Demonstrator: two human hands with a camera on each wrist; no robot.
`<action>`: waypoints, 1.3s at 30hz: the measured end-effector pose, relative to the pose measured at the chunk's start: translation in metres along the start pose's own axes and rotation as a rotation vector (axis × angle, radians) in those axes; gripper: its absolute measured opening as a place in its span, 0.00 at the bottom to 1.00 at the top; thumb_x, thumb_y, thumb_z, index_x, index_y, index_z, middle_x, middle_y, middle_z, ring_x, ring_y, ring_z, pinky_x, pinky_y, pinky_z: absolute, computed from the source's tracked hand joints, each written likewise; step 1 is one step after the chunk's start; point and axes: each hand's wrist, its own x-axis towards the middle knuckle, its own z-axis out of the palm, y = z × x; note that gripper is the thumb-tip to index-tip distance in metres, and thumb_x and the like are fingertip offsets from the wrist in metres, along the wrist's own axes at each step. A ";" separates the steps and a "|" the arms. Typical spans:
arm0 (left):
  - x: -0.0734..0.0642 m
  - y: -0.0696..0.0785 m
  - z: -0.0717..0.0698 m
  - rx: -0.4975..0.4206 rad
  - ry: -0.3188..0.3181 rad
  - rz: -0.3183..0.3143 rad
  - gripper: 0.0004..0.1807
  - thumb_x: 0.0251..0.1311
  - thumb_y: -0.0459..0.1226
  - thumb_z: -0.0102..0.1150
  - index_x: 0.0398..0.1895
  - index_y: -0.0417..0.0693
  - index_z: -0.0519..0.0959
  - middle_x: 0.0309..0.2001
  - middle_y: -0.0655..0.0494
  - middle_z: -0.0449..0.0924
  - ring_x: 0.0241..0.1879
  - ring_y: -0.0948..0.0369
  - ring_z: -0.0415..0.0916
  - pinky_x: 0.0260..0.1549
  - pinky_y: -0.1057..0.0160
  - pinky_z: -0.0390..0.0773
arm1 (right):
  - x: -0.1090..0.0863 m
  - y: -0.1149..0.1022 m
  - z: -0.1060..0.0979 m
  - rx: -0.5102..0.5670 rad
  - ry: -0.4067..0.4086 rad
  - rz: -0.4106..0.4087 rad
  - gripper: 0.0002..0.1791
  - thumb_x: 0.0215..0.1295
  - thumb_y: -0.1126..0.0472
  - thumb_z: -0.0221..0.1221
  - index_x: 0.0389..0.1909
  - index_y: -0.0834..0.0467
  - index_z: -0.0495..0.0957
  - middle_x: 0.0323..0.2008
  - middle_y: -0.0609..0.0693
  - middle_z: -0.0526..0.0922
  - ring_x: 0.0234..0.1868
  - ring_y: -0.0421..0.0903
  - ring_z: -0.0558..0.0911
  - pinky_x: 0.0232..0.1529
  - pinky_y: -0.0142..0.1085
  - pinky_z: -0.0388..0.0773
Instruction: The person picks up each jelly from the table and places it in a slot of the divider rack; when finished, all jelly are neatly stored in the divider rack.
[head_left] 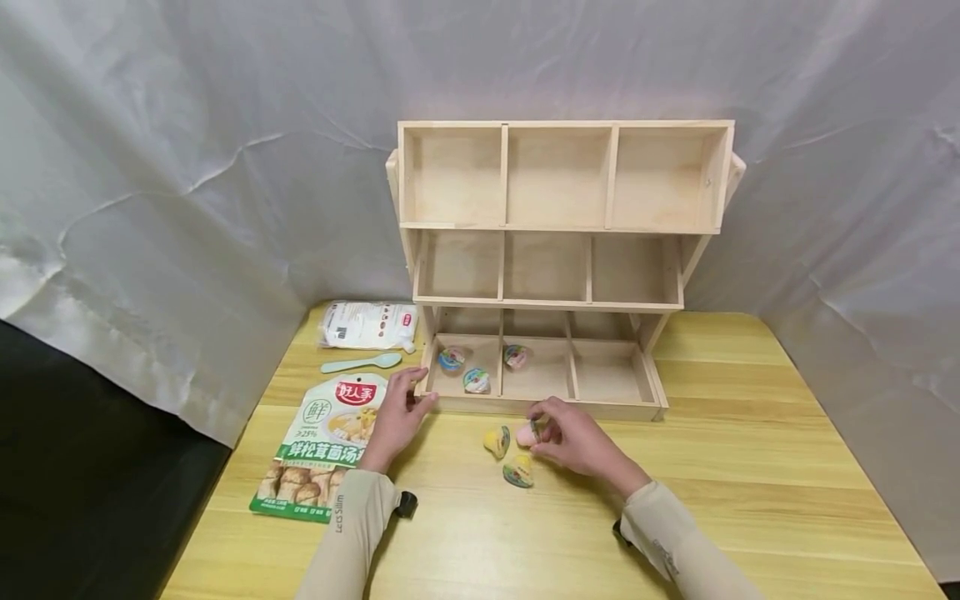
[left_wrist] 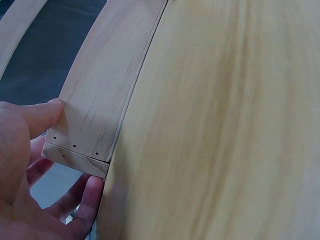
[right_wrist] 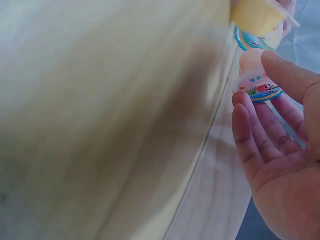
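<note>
As the pale three-tiered wooden rack (head_left: 555, 306) is gripped front-left by the left hand (head_left: 395, 423), the rounded pink plastic cup (head_left: 526, 435) before it, pinched by the right hand (head_left: 583, 440), is best squeezed lightly.

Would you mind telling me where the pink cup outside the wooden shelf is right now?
In the head view, just right of centre, the pink cup is held by the right hand, before the wooden shelf and beside two yellow cups.

Can count six small cups (head_left: 517, 472) in total, one wooden rack (head_left: 557, 177) having three tiers (head_left: 547, 304), two printed packages (head_left: 321, 450) and one spoon (head_left: 362, 363).
</note>
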 end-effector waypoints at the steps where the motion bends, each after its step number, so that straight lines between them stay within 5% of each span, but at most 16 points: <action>1: 0.000 0.000 0.000 -0.002 0.001 0.001 0.30 0.72 0.45 0.63 0.74 0.52 0.69 0.75 0.52 0.61 0.60 0.48 0.76 0.62 0.49 0.80 | 0.000 -0.001 -0.001 -0.005 0.007 0.004 0.28 0.56 0.62 0.76 0.57 0.59 0.78 0.44 0.47 0.82 0.38 0.45 0.83 0.38 0.34 0.85; 11: 0.002 -0.003 0.002 -0.005 0.016 0.006 0.29 0.70 0.43 0.64 0.72 0.50 0.70 0.73 0.50 0.63 0.60 0.47 0.77 0.60 0.50 0.81 | 0.005 -0.005 -0.018 0.031 0.107 -0.003 0.26 0.55 0.62 0.77 0.55 0.56 0.80 0.47 0.47 0.84 0.48 0.49 0.86 0.51 0.43 0.87; 20: 0.001 -0.002 0.001 -0.022 0.014 0.006 0.29 0.71 0.42 0.64 0.72 0.51 0.70 0.73 0.50 0.63 0.59 0.47 0.77 0.60 0.50 0.81 | 0.011 -0.006 -0.030 0.121 0.175 0.011 0.27 0.57 0.64 0.75 0.58 0.60 0.79 0.49 0.53 0.84 0.48 0.51 0.87 0.52 0.43 0.87; 39: 0.001 -0.001 0.000 -0.015 0.003 0.002 0.29 0.71 0.44 0.63 0.73 0.51 0.69 0.74 0.51 0.62 0.60 0.47 0.76 0.61 0.49 0.80 | 0.027 0.012 -0.040 0.038 0.251 0.128 0.28 0.60 0.54 0.74 0.61 0.55 0.81 0.47 0.52 0.82 0.52 0.60 0.84 0.56 0.60 0.82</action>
